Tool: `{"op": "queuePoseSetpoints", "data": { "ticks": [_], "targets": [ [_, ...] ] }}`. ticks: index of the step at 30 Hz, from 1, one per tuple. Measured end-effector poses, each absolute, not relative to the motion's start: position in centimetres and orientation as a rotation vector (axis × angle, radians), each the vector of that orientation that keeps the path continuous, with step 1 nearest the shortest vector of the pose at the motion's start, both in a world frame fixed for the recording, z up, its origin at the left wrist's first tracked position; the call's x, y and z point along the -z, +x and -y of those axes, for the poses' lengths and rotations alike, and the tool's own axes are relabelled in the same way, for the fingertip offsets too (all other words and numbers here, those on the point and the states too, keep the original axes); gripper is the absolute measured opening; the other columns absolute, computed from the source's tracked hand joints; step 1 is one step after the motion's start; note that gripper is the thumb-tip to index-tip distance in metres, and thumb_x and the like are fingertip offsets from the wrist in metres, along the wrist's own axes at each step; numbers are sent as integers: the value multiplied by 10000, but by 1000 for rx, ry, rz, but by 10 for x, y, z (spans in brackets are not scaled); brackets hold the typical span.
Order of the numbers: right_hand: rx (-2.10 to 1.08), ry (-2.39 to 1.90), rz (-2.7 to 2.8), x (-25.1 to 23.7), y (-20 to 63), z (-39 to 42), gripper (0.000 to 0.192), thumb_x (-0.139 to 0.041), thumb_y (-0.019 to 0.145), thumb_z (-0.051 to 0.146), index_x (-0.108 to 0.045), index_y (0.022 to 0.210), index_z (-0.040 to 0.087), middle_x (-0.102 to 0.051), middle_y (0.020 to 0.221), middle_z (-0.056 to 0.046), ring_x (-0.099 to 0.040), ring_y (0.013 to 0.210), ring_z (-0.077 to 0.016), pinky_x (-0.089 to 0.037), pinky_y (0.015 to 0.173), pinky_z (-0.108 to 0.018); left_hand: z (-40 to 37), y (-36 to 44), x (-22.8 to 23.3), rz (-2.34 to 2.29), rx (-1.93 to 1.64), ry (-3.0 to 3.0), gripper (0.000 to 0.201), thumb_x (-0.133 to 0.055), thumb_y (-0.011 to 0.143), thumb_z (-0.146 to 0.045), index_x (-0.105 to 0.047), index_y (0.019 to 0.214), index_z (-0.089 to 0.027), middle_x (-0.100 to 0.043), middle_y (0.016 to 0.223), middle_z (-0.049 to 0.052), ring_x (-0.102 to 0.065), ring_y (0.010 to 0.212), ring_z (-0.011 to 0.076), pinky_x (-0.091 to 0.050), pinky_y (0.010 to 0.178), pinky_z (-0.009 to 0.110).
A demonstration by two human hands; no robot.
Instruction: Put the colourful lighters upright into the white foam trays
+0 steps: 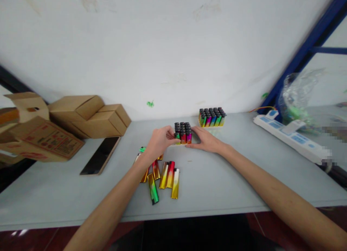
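A small upright block of cigarette lighters with black tops stands on the table between my two hands. My left hand closes on its left side, with the thumb across the front by a green lighter. Against the right side rests my right hand, its fingers behind and its thumb low near the front corner. Loose lighters with gold lower parts lie nearer to me, among them a green one, a red one and a white-topped one. My left forearm hides part of this pile.
Another, larger block of lighters stands by the wall. Cardboard boxes and a phone are on the left. To the right lie a white power strip and a clear plastic bag. The grey table ends just before me.
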State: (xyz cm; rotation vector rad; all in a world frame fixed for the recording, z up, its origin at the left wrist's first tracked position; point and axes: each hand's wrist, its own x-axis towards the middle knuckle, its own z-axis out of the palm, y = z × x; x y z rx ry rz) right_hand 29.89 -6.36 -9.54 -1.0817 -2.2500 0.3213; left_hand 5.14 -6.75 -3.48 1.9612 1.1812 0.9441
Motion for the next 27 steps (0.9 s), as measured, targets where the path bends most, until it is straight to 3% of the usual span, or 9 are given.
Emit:
{"op": "queuePoseSetpoints", "data": {
  "ticks": [5, 9, 14, 17, 22, 27],
  "targets": [
    [-311, -1092, 2268, 97, 300, 63, 701, -731, 856, 605, -534, 1354, 152, -642, 1291, -195, -637, 1190, -362, -526, 1022, -539, 71, 51, 42, -1198, -906, 2062, 281, -855, 702, -357, -635, 608, -209, -651, 618, 1, -571, 614, 173, -428, 639, 270],
    [-307, -1097, 2279, 99, 301, 63, 697, -731, 859, 595, -535, 1345, 134, -642, 1282, -201, -634, 1196, -365, -529, 1016, -530, 81, 48, 34, -1194, -925, 2245, 232, -817, 754, -288, -637, 633, -206, -644, 754, 22, -581, 725, 190, -435, 729, 290],
    [-319, -1087, 2267, 98, 300, 63, 692, -737, 852, 596, -540, 1346, 153, -650, 1264, -187, -647, 1157, -359, -541, 993, -531, 100, 30, 16, -1068, -664, 2430, 216, -765, 856, -379, -668, 747, -219, -643, 835, 28, -588, 781, 210, -428, 790, 310],
    [-323, -1102, 2248, 97, 300, 63, 685, -748, 844, 589, -553, 1340, 158, -656, 1252, -182, -654, 1138, -361, -545, 987, -535, 108, 21, 9, -913, -312, 2466, 310, -812, 793, -516, -696, 863, -238, -666, 911, 32, -607, 886, 243, -439, 829, 320],
    [-307, -1107, 2261, 97, 300, 63, 694, -741, 851, 588, -551, 1349, 144, -652, 1266, -193, -645, 1167, -365, -534, 1010, -534, 126, 23, -1, -817, -18, 2573, 675, -897, 565, -658, -655, 1034, -239, -585, 1187, 70, -542, 1137, 312, -444, 998, 400],
    [-295, -1092, 2261, 99, 300, 63, 724, -738, 851, 600, -541, 1357, 120, -650, 1288, -210, -647, 1171, -369, -539, 1004, -533, 149, 30, 5, -912, 117, 2773, 779, -863, 544, -727, -620, 1042, -179, -552, 1231, 135, -499, 1196, 376, -398, 1082, 536]
  ]
}}
